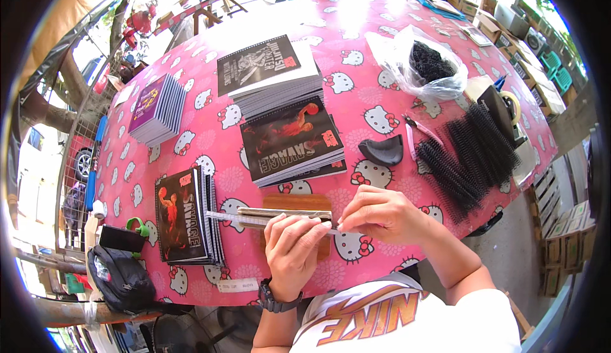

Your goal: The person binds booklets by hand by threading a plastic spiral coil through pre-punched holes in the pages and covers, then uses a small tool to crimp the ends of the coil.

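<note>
Left hand (293,248) is gripping one pale strip (223,217), left-to-right over the wooden block (296,201); right hand (385,214) is pinching its right end.

A white shirt (455,321) spreads around five o'clock, its short sleeve (489,311) toward four, with a brown, gold-toned print (375,320) of large capital letters and a curved stripe; at six o'clock a chunky black watch (278,297) circles the wrist; left hand (296,248) and right hand (385,213) are bare
</note>
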Available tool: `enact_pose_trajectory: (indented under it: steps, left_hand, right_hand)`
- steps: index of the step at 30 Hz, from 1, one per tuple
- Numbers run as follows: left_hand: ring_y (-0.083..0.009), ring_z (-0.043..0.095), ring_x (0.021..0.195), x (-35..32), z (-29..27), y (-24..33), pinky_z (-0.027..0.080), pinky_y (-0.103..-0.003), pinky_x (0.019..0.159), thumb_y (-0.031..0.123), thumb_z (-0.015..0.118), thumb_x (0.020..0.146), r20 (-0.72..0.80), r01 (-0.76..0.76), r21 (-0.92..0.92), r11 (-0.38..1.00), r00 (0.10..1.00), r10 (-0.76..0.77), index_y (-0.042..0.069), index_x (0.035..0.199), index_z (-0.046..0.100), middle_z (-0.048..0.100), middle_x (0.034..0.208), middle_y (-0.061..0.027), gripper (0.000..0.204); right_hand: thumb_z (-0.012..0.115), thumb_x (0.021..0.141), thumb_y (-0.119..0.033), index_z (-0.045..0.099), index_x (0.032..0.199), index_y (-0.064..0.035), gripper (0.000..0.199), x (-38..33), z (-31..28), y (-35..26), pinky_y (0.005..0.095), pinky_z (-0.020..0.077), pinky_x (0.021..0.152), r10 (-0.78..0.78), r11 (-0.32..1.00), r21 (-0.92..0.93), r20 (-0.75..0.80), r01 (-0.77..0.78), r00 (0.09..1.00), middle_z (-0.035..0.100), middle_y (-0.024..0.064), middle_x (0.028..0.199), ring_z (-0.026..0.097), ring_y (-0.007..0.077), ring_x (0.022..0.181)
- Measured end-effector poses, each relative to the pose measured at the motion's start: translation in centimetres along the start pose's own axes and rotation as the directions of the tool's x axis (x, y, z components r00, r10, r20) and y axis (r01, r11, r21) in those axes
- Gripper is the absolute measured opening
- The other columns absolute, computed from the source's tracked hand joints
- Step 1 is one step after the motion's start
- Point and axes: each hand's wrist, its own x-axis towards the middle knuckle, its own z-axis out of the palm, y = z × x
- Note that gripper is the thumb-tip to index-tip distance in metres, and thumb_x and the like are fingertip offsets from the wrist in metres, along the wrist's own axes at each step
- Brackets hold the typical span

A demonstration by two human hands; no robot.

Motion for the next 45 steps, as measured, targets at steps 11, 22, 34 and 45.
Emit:
enact_pose_trajectory:
  steps: [11,22,34,45]
  left_hand:
    - [-0.0173,0.056,0.086,1.7,-0.4,0.2,0.032,-0.036,0.08,0.015,0.068,0.074,0.216,0.022,-0.043,0.999,0.976,-0.012,0.016,0.095,0.065,0.061,0.088,0.0031,0.022]
    - [-0.0117,0.057,0.095,1.4,-0.2,0.0,-0.006,-0.059,0.106,0.031,0.065,0.082,0.181,0.04,0.079,0.996,0.982,-0.054,0.021,0.093,0.064,0.061,0.094,0.0097,0.015]
    - [-0.0119,0.058,0.094,1.3,0.3,-0.9,0.005,-0.052,0.106,0.027,0.067,0.078,0.209,0.103,-0.036,0.994,0.974,-0.093,0.021,0.08,0.065,0.062,0.087,0.009,0.007]
    - [-0.0152,0.056,0.098,1.9,-1.1,-0.2,0.004,-0.058,0.105,0.037,0.074,0.07,0.024,0.091,0.112,0.99,0.995,-0.094,0.019,0.078,0.063,0.059,0.086,0.0062,0.023]
  right_hand:
    - [0.063,0.083,-0.009,0.05,0.125,-0.0086,0.044,-0.4,0.1,-1.5,0.0371,0.0515,0.062,0.144,0.989,-0.034,0.013,-0.143,0.99,0.064,0.0144,0.092,0.064,0.0293,0.077]
    - [0.054,0.07,-0.072,0.039,0.133,-0.0058,0.093,-4.8,-2.0,13.4,0.0573,0.0302,0.095,0.522,0.192,-0.762,-0.455,-0.619,0.722,0.032,0.0273,0.138,0.032,0.0387,0.125]
    - [0.067,0.075,-0.047,0.057,0.117,0.0034,0.066,-1.3,-1.7,4.0,0.035,0.0354,0.1,0.413,0.686,0.63,0.073,-0.363,0.908,0.048,0.0195,0.131,0.046,0.0222,0.119]
    - [0.055,0.082,-0.054,0.065,0.107,0.0005,0.061,0.4,-0.5,2.9,0.0421,0.0326,0.102,0.282,0.861,0.421,0.072,-0.285,0.957,0.044,0.024,0.133,0.044,0.031,0.122]
